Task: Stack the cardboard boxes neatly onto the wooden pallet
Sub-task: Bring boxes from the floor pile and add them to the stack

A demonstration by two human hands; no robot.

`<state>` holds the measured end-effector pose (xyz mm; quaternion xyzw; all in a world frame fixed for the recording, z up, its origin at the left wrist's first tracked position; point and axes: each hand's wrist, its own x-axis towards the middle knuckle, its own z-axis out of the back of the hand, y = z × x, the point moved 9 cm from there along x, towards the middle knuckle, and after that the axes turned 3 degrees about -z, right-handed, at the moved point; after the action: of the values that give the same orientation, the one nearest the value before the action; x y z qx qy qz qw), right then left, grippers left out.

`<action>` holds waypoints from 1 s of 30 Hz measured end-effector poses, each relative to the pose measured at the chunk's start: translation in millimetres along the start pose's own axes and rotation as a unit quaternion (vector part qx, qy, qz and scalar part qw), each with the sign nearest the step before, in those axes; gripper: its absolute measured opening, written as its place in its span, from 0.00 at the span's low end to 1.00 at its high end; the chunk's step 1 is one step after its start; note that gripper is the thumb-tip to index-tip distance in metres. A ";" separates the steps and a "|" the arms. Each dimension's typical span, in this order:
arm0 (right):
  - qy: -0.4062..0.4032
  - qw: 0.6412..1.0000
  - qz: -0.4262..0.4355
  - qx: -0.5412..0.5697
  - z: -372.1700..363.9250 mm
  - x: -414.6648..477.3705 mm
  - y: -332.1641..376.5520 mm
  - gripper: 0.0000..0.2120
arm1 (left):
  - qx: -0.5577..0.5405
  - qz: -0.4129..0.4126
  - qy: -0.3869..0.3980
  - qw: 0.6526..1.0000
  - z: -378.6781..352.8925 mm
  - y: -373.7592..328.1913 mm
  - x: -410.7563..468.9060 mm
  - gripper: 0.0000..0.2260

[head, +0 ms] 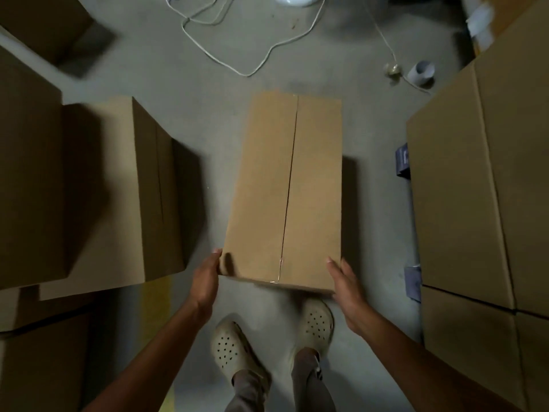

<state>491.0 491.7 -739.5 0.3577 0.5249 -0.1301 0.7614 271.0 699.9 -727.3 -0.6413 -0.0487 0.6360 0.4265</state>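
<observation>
Held a long tan cardboard box (282, 188) by its near end, dead centre.
Pressed left hand (206, 281) at 7 o'clock and right hand (347, 289) at 5 o'clock flat against opposite long sides, uncurled, squeezing rather than hooking, probably to keep the taped seam up and the load level. Couldn't tell whether lifted or resting on the grey concrete floor (208, 84). Saw no wooden pallet. Stood in pale perforated clogs (231, 349) between a brown carton stack (118, 188) at 9 o'clock and a tan carton wall (475, 188) at 3 o'clock, with a loose white cable (248, 75) at 12 o'clock.
</observation>
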 end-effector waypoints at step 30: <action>0.006 0.975 0.201 0.099 130.4 -467.0 253.5 0.27 | -0.165 -0.195 0.192 0.948 48.6 -368.3 -411.8 0.25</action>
<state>534.6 500.1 -194.2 0.5304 0.4314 -0.0239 0.7294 329.3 707.0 -175.9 -0.7905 -0.1938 0.3886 0.4318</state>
